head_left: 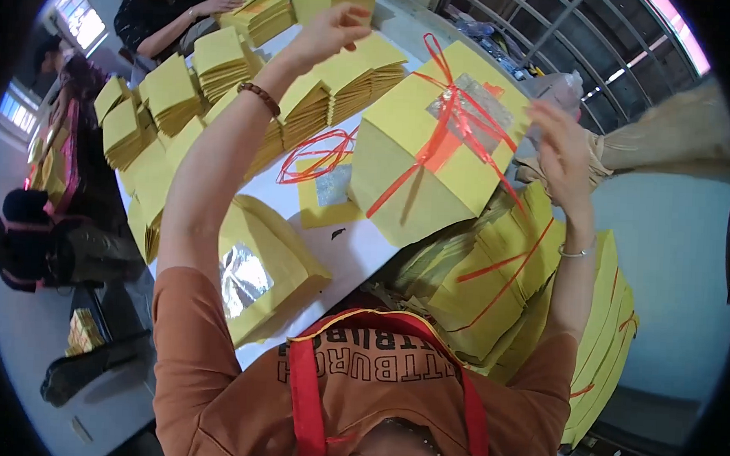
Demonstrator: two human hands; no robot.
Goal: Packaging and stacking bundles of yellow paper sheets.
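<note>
In front of me stands a big block of yellow paper [392, 168], tied crosswise with red plastic string [447, 109]. A loop of the string stands up on top, above a silver foil patch and an orange strip. My left hand [337, 38] is raised beyond the block's far left side, fingers loosely bent and apart, with nothing visible in them. At the block's right edge hovers my right hand [560, 147], its fingers a little blurred, bent and apart, seemingly empty. A loose coil of red string [317, 159] lies left of the block, by a yellow sheet [313, 209] with silver foil.
Stacks of folded yellow paper [171, 97] cover the left of the white table [355, 264]. A foil-patched yellow pile [278, 265] lies near me. Tied yellow bundles [501, 275] rise at my right. Another person [166, 15] handles paper at the far side. Window bars run behind.
</note>
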